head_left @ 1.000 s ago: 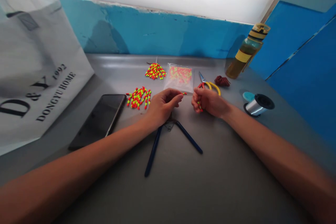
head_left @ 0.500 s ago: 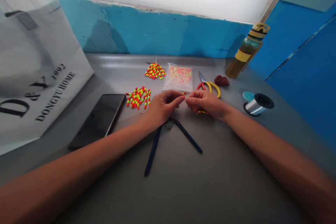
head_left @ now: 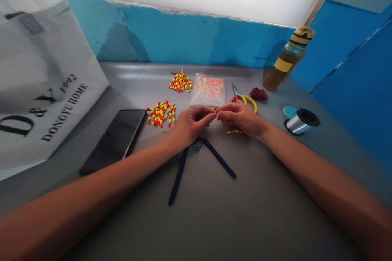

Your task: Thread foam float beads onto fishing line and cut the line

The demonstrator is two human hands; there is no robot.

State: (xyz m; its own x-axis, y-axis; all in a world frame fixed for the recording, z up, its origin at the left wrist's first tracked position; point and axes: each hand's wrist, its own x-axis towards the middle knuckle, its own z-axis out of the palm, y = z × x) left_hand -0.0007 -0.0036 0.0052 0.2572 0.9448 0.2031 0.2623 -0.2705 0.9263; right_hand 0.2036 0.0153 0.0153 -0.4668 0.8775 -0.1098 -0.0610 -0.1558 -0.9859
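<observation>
Two pinches, nearly meeting: left hand [head_left: 190, 125], right hand [head_left: 243, 119]; contents hidden.
Bead strand [head_left: 234, 132] at near side could snag pliers [head_left: 219, 158] if dragged near-left.

The right hand [head_left: 241, 119] has moved left, fingertips now meeting the left hand's [head_left: 194, 124]; a red-and-yellow bead strand [head_left: 234, 131] shows more fully on its near side.

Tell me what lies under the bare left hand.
Partly under the left hand is a tool with two slim dark-blue handles, spread apart; its head is largely covered.
</observation>
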